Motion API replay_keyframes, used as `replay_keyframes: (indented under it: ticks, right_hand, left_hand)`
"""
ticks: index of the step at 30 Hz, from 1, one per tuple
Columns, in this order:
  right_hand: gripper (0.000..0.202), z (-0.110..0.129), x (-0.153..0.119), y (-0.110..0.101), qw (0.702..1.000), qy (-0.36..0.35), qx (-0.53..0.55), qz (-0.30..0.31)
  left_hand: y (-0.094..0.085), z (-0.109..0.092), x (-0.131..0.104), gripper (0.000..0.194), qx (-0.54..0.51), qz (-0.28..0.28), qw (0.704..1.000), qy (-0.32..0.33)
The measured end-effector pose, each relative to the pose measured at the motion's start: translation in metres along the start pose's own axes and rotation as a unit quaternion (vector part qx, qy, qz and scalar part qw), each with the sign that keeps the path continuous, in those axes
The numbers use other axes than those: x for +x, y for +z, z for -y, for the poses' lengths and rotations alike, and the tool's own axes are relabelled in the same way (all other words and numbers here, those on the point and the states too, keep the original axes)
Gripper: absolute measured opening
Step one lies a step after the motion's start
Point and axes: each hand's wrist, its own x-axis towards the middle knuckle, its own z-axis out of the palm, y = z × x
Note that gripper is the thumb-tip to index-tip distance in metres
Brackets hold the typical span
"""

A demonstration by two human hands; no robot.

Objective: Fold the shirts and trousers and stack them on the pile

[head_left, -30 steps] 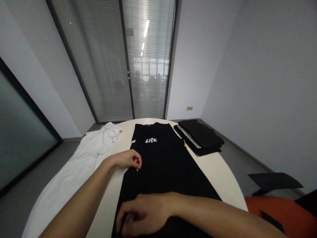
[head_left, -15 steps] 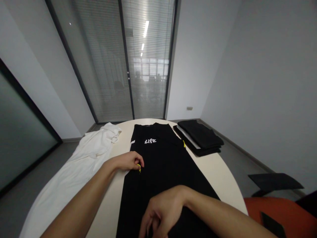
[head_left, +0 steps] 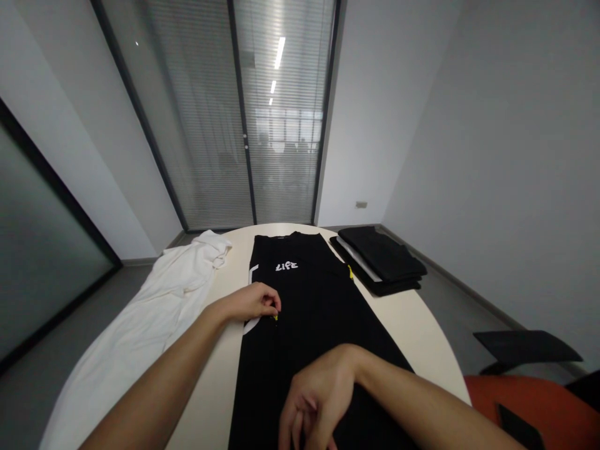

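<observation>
A black T-shirt (head_left: 319, 300) with a white print near its far end lies spread lengthwise on the pale table (head_left: 431, 350). At its left side, my left hand (head_left: 257, 301) is closed in a pinch on the shirt's fabric, where a bit of yellow trim shows below the fingertips. My right hand (head_left: 316, 400) is bent over the near part of the shirt with its fingers curled. Its fingertips run toward the bottom edge of the view, and I cannot make out clearly what they grip.
A white garment (head_left: 154, 312) lies loosely along the table's left side. At the far right is a stack of folded dark clothes (head_left: 379, 256) with a lighter layer in it. An orange-seated chair (head_left: 529, 406) stands at the right.
My left hand has moved slightly right with the shirt's left edge, and more of a white curved stripe shows there. My right hand has also shifted a little to the right.
</observation>
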Motion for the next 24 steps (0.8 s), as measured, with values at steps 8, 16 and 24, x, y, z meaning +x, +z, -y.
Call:
replay_keyframes:
  ticks: [8, 16, 24]
  right_hand:
    - [0.066, 0.021, -0.022, 0.01, 0.994, 0.011, -0.107, -0.037]
    - [0.043, 0.032, -0.018, 0.016, 0.87, -0.132, -0.35, -0.321]
    - [0.029, 0.051, -0.036, -0.02, 0.861, -0.025, -0.31, -0.402]
  left_hand:
    - [0.005, 0.04, 0.004, 0.036, 0.178, -0.256, 0.95, -0.009]
    - [0.019, 0.064, 0.009, 0.056, 0.241, -0.242, 0.939, -0.034]
    - [0.026, 0.065, 0.009, 0.079, 0.233, -0.273, 0.927, -0.108]
